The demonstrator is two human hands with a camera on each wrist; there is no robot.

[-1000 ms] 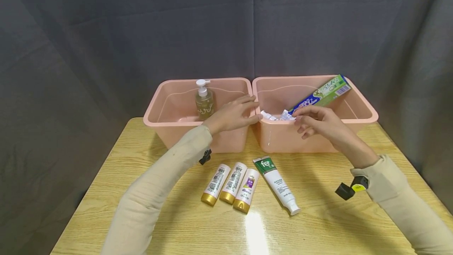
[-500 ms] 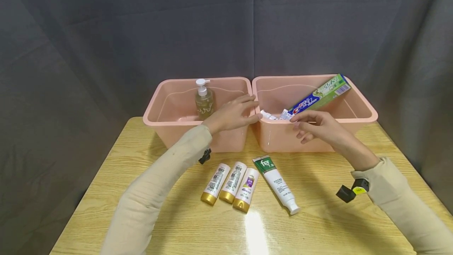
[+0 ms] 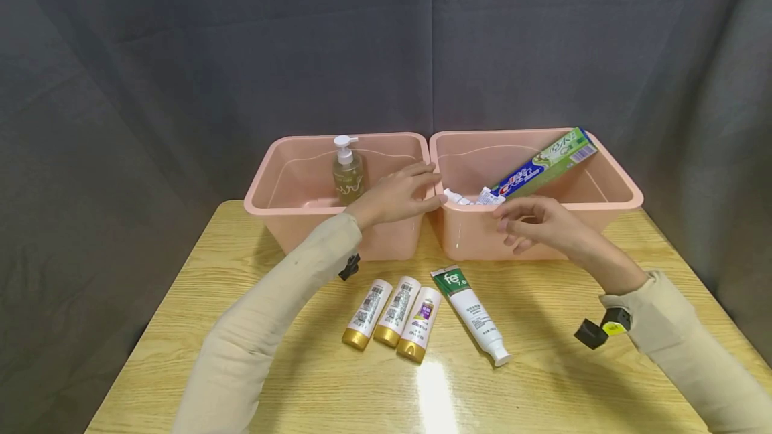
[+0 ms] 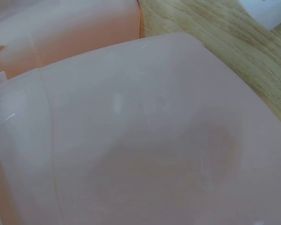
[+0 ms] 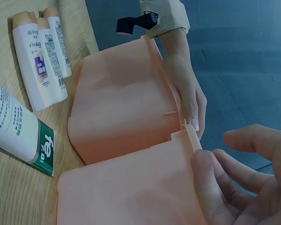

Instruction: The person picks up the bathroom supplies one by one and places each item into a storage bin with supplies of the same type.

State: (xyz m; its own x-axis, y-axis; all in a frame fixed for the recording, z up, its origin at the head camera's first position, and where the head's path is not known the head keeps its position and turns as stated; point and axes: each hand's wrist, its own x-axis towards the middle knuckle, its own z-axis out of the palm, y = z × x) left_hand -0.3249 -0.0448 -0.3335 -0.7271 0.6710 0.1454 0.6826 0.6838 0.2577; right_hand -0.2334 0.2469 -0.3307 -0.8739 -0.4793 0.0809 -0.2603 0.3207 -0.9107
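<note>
My left hand (image 3: 401,194) rests along the right rim of the left pink bin (image 3: 338,236), its fingers stretched towards the neighbouring bin. At the front rim of the right pink bin (image 3: 476,236) is my right hand (image 3: 543,223), fingers loosely bent. In the right wrist view, the right hand's thumb (image 5: 205,183) lies at the rim and a gap separates it from the index finger. Small white tubes (image 3: 490,197) lie inside near these fingertips. Behind them leans a green and blue Crest toothpaste box (image 3: 545,163). The left wrist view shows mostly bin wall (image 4: 145,140), without the hand.
A pump bottle (image 3: 348,176) stands in the left bin. On the wooden table (image 3: 301,380), before the bins, lie three white bottles (image 3: 395,311) with gold caps and a green and white toothpaste tube (image 3: 473,313). A dark curtain (image 3: 241,39) hangs behind.
My right hand has shifted slightly back from the small tubes, uncovering more of the Crest box than a second ago. My left hand has stayed in place.
</note>
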